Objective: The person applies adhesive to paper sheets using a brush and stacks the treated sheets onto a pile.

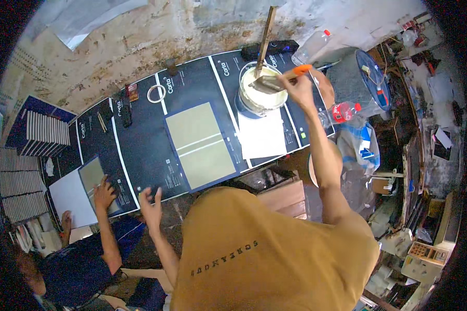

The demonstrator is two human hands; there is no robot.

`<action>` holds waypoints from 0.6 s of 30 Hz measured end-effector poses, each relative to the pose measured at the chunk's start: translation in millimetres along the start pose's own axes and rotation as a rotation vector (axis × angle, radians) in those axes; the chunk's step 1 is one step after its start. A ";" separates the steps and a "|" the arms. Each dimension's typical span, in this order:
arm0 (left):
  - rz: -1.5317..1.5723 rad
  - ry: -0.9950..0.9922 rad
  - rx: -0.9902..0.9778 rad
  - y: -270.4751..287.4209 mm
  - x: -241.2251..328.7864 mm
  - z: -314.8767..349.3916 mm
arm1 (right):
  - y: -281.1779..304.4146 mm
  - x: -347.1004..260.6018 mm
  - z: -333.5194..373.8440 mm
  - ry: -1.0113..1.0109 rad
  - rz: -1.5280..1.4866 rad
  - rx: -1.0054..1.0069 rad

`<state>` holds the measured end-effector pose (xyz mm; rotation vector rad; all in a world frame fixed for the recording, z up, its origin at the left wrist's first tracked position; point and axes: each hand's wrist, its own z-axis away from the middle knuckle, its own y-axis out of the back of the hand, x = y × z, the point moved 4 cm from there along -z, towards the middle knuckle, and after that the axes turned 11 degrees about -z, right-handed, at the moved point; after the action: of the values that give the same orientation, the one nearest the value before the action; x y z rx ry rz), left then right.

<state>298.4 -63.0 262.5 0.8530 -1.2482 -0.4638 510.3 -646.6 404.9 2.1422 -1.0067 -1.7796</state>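
My right hand [299, 94] grips a wide, flat brush [269, 84] with an orange-tipped handle. The brush's working end is down in a clear bucket of cream-coloured paste [262, 101], where a wooden stick [266, 39] also stands upright. Over the table's near edge, my left hand [151, 206] is raised with its fingers apart and nothing in it. Between my hands on the table lies a dark blue-edged cover [202, 122] with beige boards and two pale strips across its middle. White sheets [263, 136] lie under and beside the bucket.
At the left, a co-worker's hands [104, 195] rest by a similar board piece [92, 173] and white sheet [70, 199]. Bound stacks [46, 133] stand far left. A tape roll [156, 94], plastic bottles [342, 112] and a blue-rimmed drum [366, 78] are around the table.
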 end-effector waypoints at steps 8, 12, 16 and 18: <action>0.025 0.348 0.119 23.2 -122.3 87.7 | -84.2 87.3 -23.6 0.035 0.126 -0.211; 0.113 0.477 0.100 35.6 -102.3 101.4 | -48.3 77.5 -39.4 -0.120 0.182 -0.234; 0.063 0.415 0.152 36.3 -135.8 105.7 | -23.6 26.2 -54.3 -0.125 0.140 -0.273; 0.125 0.391 0.171 36.1 -147.4 102.8 | -32.9 22.1 -63.1 -0.160 0.151 -0.355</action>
<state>154.2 34.6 205.4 0.9514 -0.9795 -0.0818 582.2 -652.4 386.4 1.6920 -0.7874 -1.9110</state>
